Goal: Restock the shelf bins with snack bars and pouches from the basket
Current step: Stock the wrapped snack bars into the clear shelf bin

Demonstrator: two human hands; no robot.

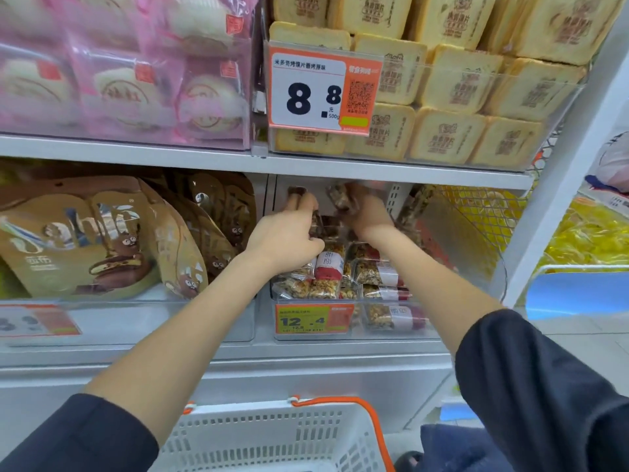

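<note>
- Both arms reach forward from dark sleeves into a clear shelf bin (422, 327) at the right end of the lower shelf; the bin's front wall carries an orange price tag (311, 319) reading 12.4
- The left hand (286, 233) is deep in the bin near its left wall, fingers curled round a dark-wrapped snack bar (296, 192) that stands up above the knuckles; the wrapper detail is blurred
- The right hand (366, 212) is beside it, toward the back of the bin, fingers curled round another bar (340, 195) with nuts showing through its wrapper; motion blur hides the fingertips
- Below both hands, a heap of wrapped granola bars (328, 269) with red-and-white labels lies in the front half of the bin, some pressed against the front wall
- In the neighbouring bin to the left on the same shelf, brown pouches (102, 240) printed with a cartoon chocolate figure stand leaning in rows
- On the upper shelf, pink-wrapped buns (129, 83) fill the left bin; stamped toast slices (452, 80) fill the right bin, behind a large tag (323, 86) reading 8.8
- At the bottom edge of the view, below the shelves, sits a white perforated basket (272, 434) with an orange handle; its contents cannot be seen
- Past the right upright of the shelf, yellow packaging (592, 233) is visible
</note>
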